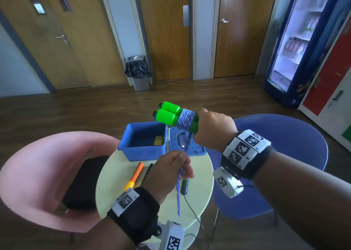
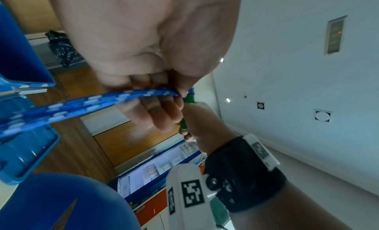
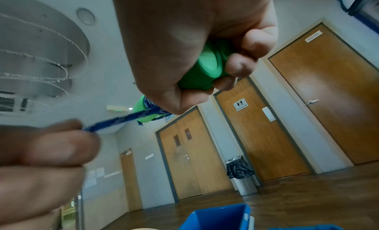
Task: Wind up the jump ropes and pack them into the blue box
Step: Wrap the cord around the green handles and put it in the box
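A: Rope (image 1: 185, 119) status?
B: Coiled round 2 green handles (image 1: 168, 113), gripped in R hand (image 1: 212, 128) above blue box (image 1: 142, 151); handles' long axis points up-left.
A: L hand (image 1: 171, 172)?
B: Pinching loose tail (image 1: 179, 185), below & nearer me. Tail runs down from coil, so prob. next wrap goes up round handles.

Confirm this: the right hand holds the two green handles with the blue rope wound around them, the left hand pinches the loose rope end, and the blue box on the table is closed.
One thing is wrong: the blue box is open, its lid folded back beside it, as the head view shows. The rest stands: the right hand holds the green handles with blue rope wound round them, and the left hand pinches the loose end.
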Tool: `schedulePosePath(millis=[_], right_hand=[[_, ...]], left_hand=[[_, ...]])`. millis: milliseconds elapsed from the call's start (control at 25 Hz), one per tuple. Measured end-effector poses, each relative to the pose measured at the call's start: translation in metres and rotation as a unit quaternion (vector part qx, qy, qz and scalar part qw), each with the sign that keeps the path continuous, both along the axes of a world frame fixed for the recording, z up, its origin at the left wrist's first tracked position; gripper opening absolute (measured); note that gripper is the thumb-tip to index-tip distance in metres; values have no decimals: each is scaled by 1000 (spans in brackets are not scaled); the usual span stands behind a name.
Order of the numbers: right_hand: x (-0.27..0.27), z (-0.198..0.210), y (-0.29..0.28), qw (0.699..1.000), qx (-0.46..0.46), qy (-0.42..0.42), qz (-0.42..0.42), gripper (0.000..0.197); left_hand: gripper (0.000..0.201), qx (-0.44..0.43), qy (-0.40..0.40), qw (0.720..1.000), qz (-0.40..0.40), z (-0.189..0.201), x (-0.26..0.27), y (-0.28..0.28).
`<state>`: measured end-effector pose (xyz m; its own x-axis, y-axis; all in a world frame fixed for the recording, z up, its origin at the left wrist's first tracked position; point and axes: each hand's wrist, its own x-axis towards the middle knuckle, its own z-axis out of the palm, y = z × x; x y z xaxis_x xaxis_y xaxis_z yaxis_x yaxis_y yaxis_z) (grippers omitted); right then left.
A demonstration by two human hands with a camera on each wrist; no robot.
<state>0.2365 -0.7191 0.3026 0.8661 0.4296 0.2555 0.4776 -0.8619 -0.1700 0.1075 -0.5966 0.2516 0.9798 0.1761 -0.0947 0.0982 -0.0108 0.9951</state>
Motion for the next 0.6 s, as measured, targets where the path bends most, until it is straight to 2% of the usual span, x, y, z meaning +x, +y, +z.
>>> schedulePosePath(millis=[160,320,400,480,600], right_hand=[[22,-10,-2,998,-34,33,-46,33],[19,-31,-2,990,-133,51,-21,30],[9,-37,-2,981,-188,42,20,30],[-3,-37,-3,967,-238,44,81,29],[-28,-32,-3,938,-291,48,183,21]], left_hand=[[28,125,22,992,-24,1,-3,-1],[27,302,5,952,-40,5,6,15],[27,407,-31,911,-62,11,10,29],[30,508,-52,855,-90,22,12,43],[38,638,-127,749,-127,38,14,56]])
